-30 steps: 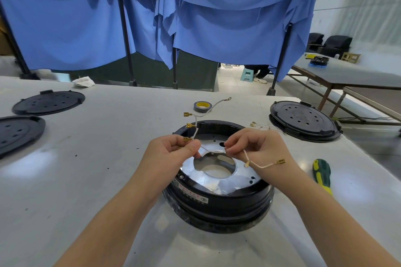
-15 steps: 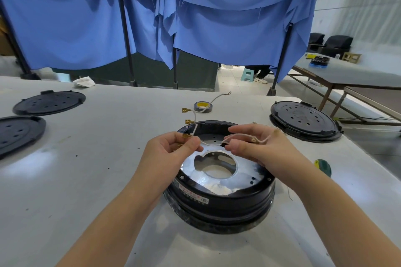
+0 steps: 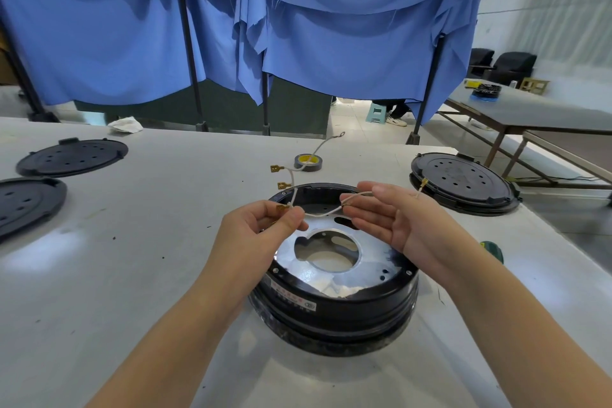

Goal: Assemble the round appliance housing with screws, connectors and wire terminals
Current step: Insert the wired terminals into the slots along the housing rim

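A round black housing with a shiny metal plate inside stands on the white table in front of me. Above it my left hand pinches a bundle of thin white wires near a brass terminal. Two more brass terminals stick up behind it. My right hand holds the other stretch of wire between thumb and fingers, palm turned toward me. Another terminal pokes out past that hand.
A roll of tape lies behind the housing. A black round lid sits at the right; two more lids lie at the left. A green-handled screwdriver peeks out by my right wrist. Blue curtains hang behind.
My right hand has turned palm up and lifted slightly, so the wire end with its terminal swung from below the hand to behind it. My left hand keeps its pinch.
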Demonstrator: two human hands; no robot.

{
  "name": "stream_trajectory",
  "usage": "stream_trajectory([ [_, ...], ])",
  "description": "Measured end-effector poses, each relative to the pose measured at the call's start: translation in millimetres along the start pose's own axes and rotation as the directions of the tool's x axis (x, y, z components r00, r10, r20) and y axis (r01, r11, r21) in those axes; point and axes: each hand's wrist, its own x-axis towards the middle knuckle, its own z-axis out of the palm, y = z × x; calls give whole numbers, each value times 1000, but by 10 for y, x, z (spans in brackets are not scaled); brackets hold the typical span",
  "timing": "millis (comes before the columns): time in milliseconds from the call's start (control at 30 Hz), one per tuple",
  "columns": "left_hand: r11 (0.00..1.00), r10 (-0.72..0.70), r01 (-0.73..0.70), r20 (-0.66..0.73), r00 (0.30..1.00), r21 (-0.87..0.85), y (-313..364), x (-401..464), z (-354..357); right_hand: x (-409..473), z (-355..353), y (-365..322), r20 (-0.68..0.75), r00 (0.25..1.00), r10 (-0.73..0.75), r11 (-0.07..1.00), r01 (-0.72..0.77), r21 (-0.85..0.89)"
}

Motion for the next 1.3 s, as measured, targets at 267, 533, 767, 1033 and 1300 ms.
stream_trajectory([
  [267, 987, -122, 122, 7, 993, -105, 42, 38, -87, -24, -108, 46, 179, 978, -103, 966, 141, -215],
  [533, 991, -58, 57, 5, 998, 122, -33, 24, -26, -41, -125, 60, 230, 971, -57, 902, 149, -405],
  [767, 998, 27, -26, -25, 999, 49, -11, 14, -35, -22, -140, 22, 113, 991, -71, 845, 120, -521],
  [1033, 992, 79, -83, 51, 996, 94, 40, 5, -48, 55, -565, -446, 340, 831, 441, 897, -398, -191],
  [1300, 983, 112, -118, 45, 993, 138, -1, -2, -20, 484, -63, -658, 100, 734, 672, 370, -215, -904],
])
